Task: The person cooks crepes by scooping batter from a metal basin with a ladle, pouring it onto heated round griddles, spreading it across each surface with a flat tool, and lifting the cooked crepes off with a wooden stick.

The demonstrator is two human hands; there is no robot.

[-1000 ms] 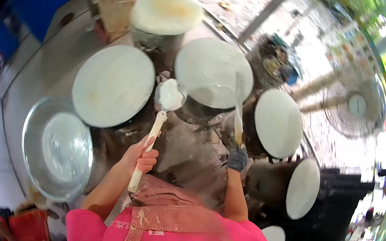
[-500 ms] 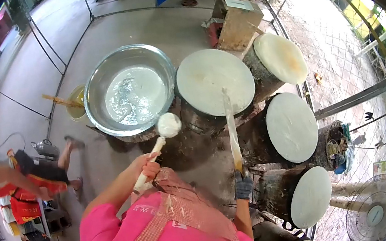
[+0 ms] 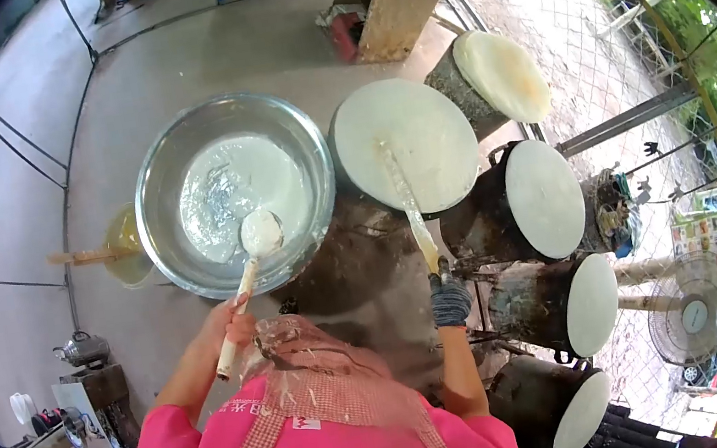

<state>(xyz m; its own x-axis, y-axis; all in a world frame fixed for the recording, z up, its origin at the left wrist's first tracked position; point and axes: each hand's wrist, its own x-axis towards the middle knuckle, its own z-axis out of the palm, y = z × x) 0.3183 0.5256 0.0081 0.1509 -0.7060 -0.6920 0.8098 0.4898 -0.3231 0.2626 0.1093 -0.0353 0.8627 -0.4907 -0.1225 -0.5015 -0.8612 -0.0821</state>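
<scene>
My bare left hand (image 3: 231, 325) is closed round the long pale handle of a ladle (image 3: 261, 235). Its round bowl, coated in white batter, hangs over a wide metal basin (image 3: 324, 166) that holds white batter (image 3: 215, 192). On my right hand (image 3: 450, 297) is a grey glove, its fingers wrapped round the end of a long flat spatula (image 3: 407, 198) smeared with white. The blade's far end lies on the white round surface (image 3: 432, 125) of the nearest drum-like stove, right of the basin.
Several more blackened stoves with white round tops curve down the right, including one pan (image 3: 545, 196). A puffed flatbread-like round (image 3: 503, 77) tops the farthest. Left of the basin stands a yellowish bucket (image 3: 129, 268) with a stick. A wooden box (image 3: 391, 6) and a fan (image 3: 693, 317) stand farther off.
The ladle has moved from beside the basin's rim to over the batter. The spatula's far end has shifted left on the white surface. The person at left has gone from view.
</scene>
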